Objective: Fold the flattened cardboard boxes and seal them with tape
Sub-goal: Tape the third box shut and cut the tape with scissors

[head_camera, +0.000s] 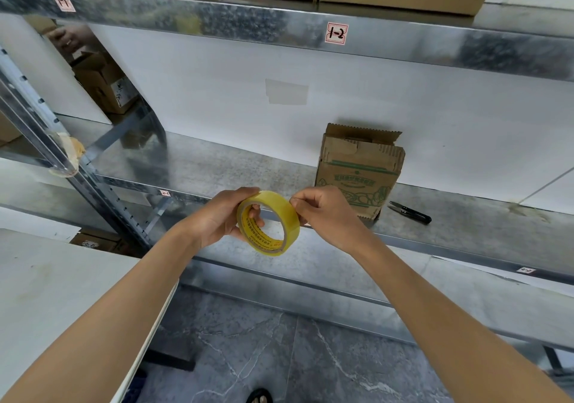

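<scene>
Yellow tape roll (268, 223): gripped in left hand (223, 216), fingers (256, 213) curled through core; right hand (323, 210) pinching outer rim. Behind, on metal shelf (248, 166): cardboard box (360, 172), black snips (410, 212)

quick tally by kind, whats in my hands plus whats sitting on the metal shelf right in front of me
yellow roll of clear tape: 1
brown cardboard box with green print: 1
black-handled metal snips: 1
total: 3
</scene>
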